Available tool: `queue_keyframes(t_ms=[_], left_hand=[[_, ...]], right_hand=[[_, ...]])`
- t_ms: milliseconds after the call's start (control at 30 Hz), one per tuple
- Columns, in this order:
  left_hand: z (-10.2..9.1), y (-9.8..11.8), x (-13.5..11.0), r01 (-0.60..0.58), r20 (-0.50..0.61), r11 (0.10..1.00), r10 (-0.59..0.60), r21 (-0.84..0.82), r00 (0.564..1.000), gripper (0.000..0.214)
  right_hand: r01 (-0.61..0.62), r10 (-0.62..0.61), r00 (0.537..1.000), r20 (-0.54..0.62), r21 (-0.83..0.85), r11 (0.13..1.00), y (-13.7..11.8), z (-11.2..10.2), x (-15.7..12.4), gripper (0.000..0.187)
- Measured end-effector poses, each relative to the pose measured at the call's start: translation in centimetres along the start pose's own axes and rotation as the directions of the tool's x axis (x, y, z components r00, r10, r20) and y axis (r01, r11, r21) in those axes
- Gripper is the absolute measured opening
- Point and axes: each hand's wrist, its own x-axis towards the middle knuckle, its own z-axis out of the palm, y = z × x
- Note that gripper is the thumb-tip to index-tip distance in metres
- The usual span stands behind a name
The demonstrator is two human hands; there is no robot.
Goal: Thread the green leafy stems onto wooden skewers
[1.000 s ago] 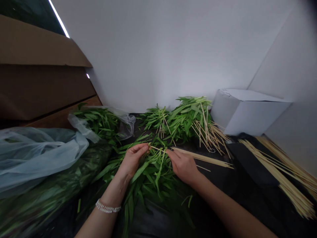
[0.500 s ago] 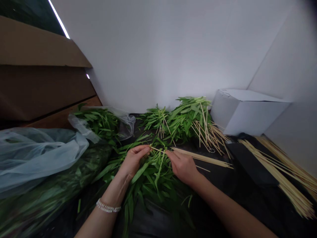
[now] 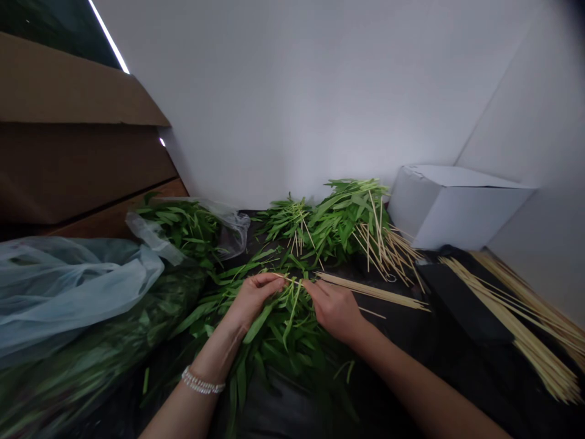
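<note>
Between my two hands runs a thin bamboo skewer [image 3: 295,281], with long-leaved green stems hanging from it. My left hand [image 3: 252,300] is closed, thumb and forefinger pinching near the skewer's left end. My right hand [image 3: 336,306] is closed too, its fingertips gripping the skewer beside the stems. Below and between them spreads a heap of loose leafy greens [image 3: 274,341]. A thin stick end [image 3: 373,313] shows to the right of my right hand; whether it belongs to the same skewer, I cannot tell.
Skewered greens [image 3: 345,222] lie at the back, near a white box [image 3: 475,210]. Bare skewers [image 3: 379,291] rest right of my hand, with larger skewer bundles [image 3: 525,341] farther right. Plastic bags of greens [image 3: 68,286] and a cardboard box [image 3: 77,171] stand left.
My left hand has shifted slightly right, and the visible stretch of skewer between the hands is shorter. My right hand has moved a little left.
</note>
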Motion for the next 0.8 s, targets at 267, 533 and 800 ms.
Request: queue_keyframes(t_ms=[267, 533, 800], left_hand=[[-0.9, 1.1, 0.0, -0.2, -0.17, 0.977, 0.21, 0.073, 0.963, 0.041], [-1.1, -0.1, 0.6, -0.359, 0.015, 0.769, 0.415, 0.528, 0.91, 0.029], [-1.0, -1.4, 0.5, -0.488, 0.434, 0.066, 0.366, 0.87, 0.823, 0.043]], right_hand=[[-0.108, 0.109, 0.969, -0.223, 0.018, 0.994, 1.8, -1.5, 0.9, 0.029], [-0.289, 0.355, 0.862, -0.361, 0.225, 0.931, 2.7, -2.1, 0.2, 0.021], [-0.137, 0.205, 0.899, -0.386, 0.197, 0.971, 2.4, -1.7, 0.5, 0.02]])
